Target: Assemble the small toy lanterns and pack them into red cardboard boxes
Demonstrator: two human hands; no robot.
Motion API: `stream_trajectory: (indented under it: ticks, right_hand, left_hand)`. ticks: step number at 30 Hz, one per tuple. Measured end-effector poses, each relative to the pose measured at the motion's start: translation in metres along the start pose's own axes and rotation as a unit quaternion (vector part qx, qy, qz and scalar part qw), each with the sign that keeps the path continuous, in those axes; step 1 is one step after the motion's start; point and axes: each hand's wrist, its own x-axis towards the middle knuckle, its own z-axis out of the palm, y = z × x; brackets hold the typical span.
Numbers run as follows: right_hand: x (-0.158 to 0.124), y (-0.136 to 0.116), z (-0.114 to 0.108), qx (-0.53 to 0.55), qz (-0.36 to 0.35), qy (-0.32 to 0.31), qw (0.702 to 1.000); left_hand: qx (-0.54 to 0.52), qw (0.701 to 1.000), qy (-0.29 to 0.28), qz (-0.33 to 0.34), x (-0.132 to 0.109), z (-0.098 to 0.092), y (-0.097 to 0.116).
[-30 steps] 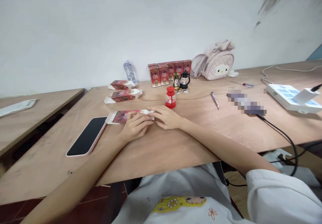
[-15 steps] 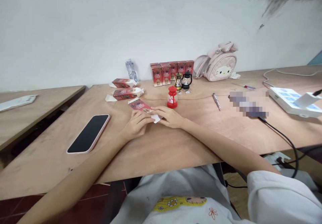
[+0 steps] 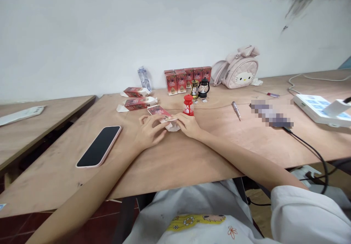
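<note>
The red carton (image 3: 159,111), sideways a second ago, now slants toward the person — left hand (image 3: 149,130) and right hand (image 3: 189,125) gripping its white-flapped near end — near the red lantern (image 3: 188,103).

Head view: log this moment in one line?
left hand: on box; right hand: on box; box: white flap showing; red lantern: upright

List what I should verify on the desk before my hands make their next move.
1. Both hands at the nearest red box: ok; left hand and right hand are at its near end.
2. White end flaps folded shut: not ok; they stick out between the hands.
3. Red lantern upright: ok; just beyond the right hand.
4. Phone apart from hands: ok; left of the left hand.
5. Box's inside: cannot tell; hidden from view.
</note>
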Motion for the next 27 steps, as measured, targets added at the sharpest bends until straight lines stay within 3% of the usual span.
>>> stream_trajectory:
  ticks: [12, 16, 21, 27]
  right_hand:
    - [0.001, -0.004, 0.003, 0.016, 0.002, -0.054, 0.998]
    - [0.001, 0.0, 0.006, 0.06, 0.038, -0.073, 0.995]
    - [0.001, 0.004, 0.005, 0.104, 0.085, -0.039, 0.99]
    - [0.002, 0.004, 0.003, 0.089, 0.036, -0.044, 0.994]
  left_hand:
    - [-0.049, 0.997, -0.055, 0.002, 0.002, 0.006, 0.006]
    - [-0.042, 0.999, -0.028, 0.001, 0.0, 0.008, 0.004]
    - [-0.042, 0.999, -0.014, -0.006, 0.001, 0.008, 0.004]
    - [-0.028, 0.999, 0.027, 0.002, 0.004, 0.006, 0.007]
